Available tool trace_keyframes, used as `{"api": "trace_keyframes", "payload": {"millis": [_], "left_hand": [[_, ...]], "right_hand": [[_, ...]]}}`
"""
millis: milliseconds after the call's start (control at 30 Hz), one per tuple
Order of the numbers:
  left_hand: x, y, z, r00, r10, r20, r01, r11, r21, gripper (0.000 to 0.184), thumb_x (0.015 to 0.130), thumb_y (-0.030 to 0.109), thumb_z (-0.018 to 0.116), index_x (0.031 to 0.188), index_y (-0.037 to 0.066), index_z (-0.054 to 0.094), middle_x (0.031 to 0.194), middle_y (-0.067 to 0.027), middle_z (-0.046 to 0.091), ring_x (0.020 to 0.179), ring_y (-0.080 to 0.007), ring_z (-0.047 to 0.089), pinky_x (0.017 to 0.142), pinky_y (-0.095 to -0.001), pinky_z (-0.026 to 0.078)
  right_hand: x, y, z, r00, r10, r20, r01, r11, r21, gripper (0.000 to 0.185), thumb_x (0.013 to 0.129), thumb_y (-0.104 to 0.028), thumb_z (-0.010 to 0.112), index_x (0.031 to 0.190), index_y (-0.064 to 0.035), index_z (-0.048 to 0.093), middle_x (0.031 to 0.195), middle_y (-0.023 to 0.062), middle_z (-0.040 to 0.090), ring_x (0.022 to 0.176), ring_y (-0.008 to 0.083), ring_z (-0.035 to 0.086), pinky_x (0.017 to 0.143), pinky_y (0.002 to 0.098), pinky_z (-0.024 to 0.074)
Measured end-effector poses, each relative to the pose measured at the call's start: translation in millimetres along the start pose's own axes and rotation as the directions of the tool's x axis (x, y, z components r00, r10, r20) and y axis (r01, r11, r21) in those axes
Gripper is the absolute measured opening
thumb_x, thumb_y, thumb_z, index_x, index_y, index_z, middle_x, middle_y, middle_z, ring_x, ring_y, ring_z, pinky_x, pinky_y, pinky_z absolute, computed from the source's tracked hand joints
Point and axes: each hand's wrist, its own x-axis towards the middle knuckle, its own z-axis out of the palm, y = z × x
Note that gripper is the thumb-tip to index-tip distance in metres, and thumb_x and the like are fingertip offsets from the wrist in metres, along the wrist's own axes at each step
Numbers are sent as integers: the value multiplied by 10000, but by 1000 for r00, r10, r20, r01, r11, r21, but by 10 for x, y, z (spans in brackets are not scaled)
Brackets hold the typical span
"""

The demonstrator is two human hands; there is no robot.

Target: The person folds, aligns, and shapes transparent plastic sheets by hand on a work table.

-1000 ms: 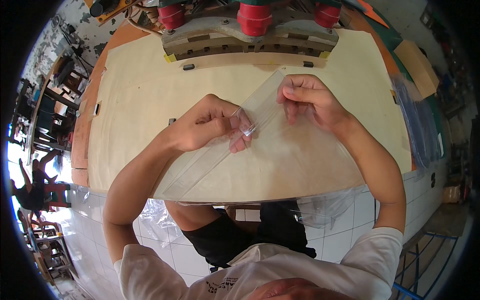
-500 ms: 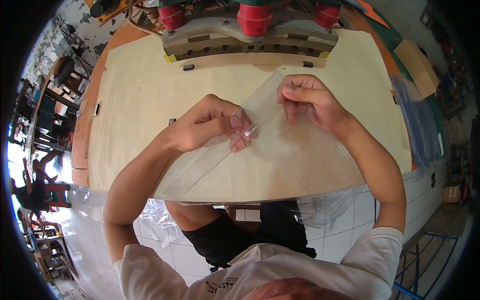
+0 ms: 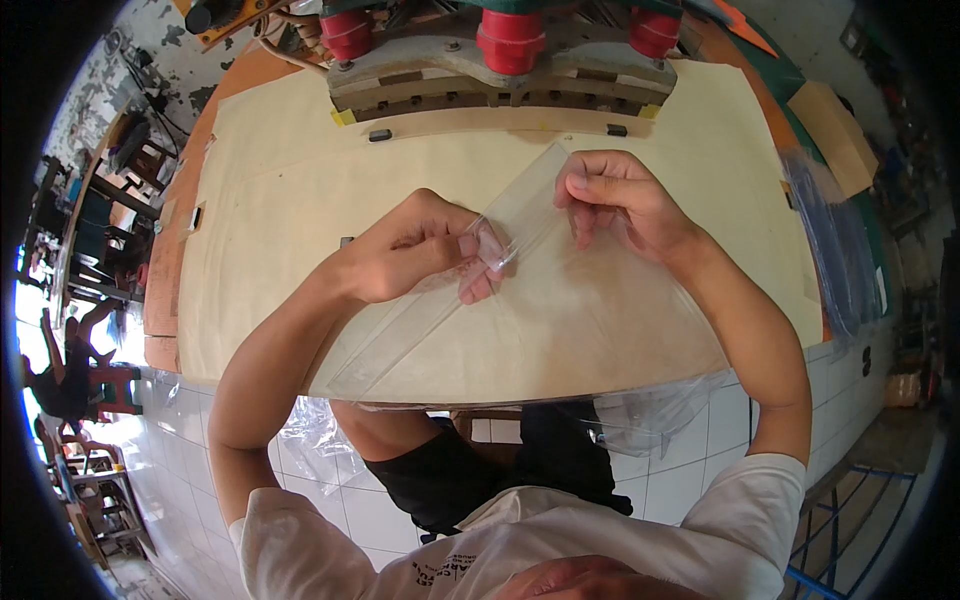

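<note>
- Transparent plastic, head view: a thin sheet (image 3: 600, 325) is lying over the front of the cream-covered table (image 3: 270, 190), its strip-like edge running diagonally up between the hands.
- Left hand (image 3: 420, 248): it is pinching the strip edge, the thumb pressing above and the fingers showing through the film beneath; the layers caught there are probably folded, though glare is blurring them.
- Right hand (image 3: 618, 200): it is pinching the sheet near its upper corner, thumb against curled forefinger, the other fingers bending below.
- Beyond the hands: a grey metal press bar (image 3: 500, 88) with red fittings (image 3: 510, 40) is spanning the table, two small dark blocks (image 3: 380, 135) sitting just before it.
- Right side: bluish plastic sheets (image 3: 835, 250) are hanging over the edge, a cardboard piece (image 3: 833, 137) lying near them.
</note>
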Motion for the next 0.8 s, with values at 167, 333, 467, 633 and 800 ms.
{"api": "trace_keyframes", "payload": {"millis": [167, 333, 467, 633, 800], "left_hand": [[-3, 4, -18, 1000, 20, 15, -20, 1000, 0, 273, 843, 31, 414, 939, -101, 633, 828, -132, 644, 723, -182, 613, 695, -313, 506], [4, -40, -47, 992, 107, 66, -111, 992, 61, 286, 838, 21, 403, 954, -98, 636, 842, -141, 654, 731, -192, 632, 698, -313, 520], [10, -80, -64, 986, 150, 70, -157, 981, 114, 289, 837, 20, 403, 958, -97, 638, 812, -143, 658, 721, -195, 639, 694, -312, 520], [23, -74, -81, 969, 224, 100, -239, 954, 178, 310, 853, 32, 391, 981, -103, 639, 791, -159, 665, 671, -210, 647, 666, -316, 525], [27, -71, -68, 957, 271, 107, -289, 927, 238, 331, 842, 23, 370, 987, -105, 639, 783, -162, 669, 640, -215, 643, 643, -318, 525]], "right_hand": [[-11, -19, 3, 1000, 28, 2, -28, 999, 37, 216, 913, -241, 581, 845, -43, 634, 770, 9, 625, 614, 83, 558, 615, 226, 430], [-7, -21, 21, 1000, 21, -7, -21, 999, 48, 220, 915, -245, 580, 842, -45, 636, 758, 10, 620, 605, 88, 557, 617, 224, 429], [-4, -10, 13, 1000, 22, -4, -22, 999, 42, 220, 912, -244, 582, 840, -44, 639, 751, 8, 617, 601, 89, 556, 614, 222, 424], [10, 13, -37, 999, 21, 38, -21, 1000, 11, 227, 934, -233, 558, 872, -21, 606, 797, 14, 586, 643, 69, 575, 597, 227, 499], [13, 15, -29, 1000, 29, 13, -29, 999, 14, 216, 921, -223, 566, 857, -26, 625, 754, 11, 597, 615, 79, 565, 598, 221, 456]]}}
